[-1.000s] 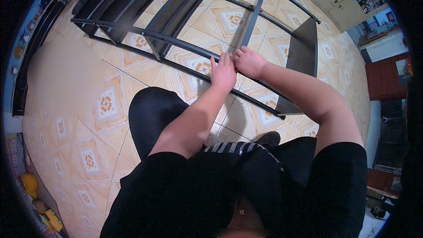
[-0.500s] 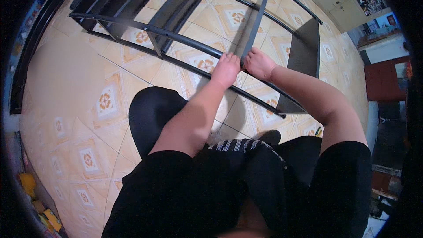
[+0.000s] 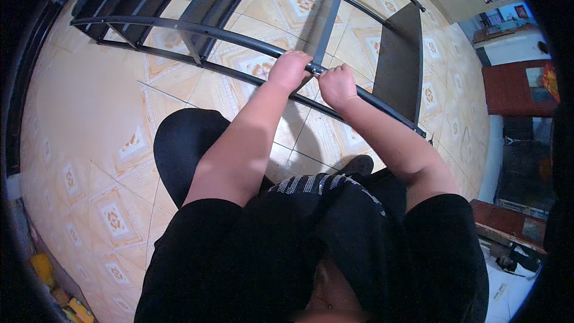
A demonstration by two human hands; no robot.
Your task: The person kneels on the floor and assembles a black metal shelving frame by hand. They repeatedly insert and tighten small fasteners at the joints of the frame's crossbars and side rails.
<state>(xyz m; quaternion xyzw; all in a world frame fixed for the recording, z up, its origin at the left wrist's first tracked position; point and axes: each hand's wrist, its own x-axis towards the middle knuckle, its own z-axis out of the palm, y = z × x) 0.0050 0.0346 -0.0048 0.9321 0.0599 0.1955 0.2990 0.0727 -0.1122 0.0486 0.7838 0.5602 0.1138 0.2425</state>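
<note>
A dark metal shelf frame [image 3: 251, 6] is laid flat on the tiled floor [image 3: 89, 101], filling the view from 10 o'clock round to 2 o'clock. Its near rail [image 3: 179, 26], a round dark tube, is seen curving from the upper left down toward 3 o'clock, where it meets a flat dark end panel [image 3: 402, 63].

The left hand [image 3: 289, 69] is clenched over this rail just above the centre of the view, knuckles up, fingers wrapped around the tube. The right hand [image 3: 337, 85] is placed just beside it, toward 3 o'clock, and is also closed on the same rail, with the thumb and fingertips pinched at the spot between the two hands. Whether a small part is held there cannot be told. A flat crossbar [image 3: 332, 9] is joined to the rail right at that spot and runs away toward 12 o'clock.

Both bare forearms are stretched out from the lower edge. Black sleeves and a black garment are seen at 6 o'clock, and a dark-clad knee [image 3: 185, 143] is raised at 8 o'clock. A red-brown cabinet [image 3: 514, 87] is seen at 3 o'clock, and small yellow objects [image 3: 45, 269] lie on the floor at 8 o'clock near the rim.
</note>
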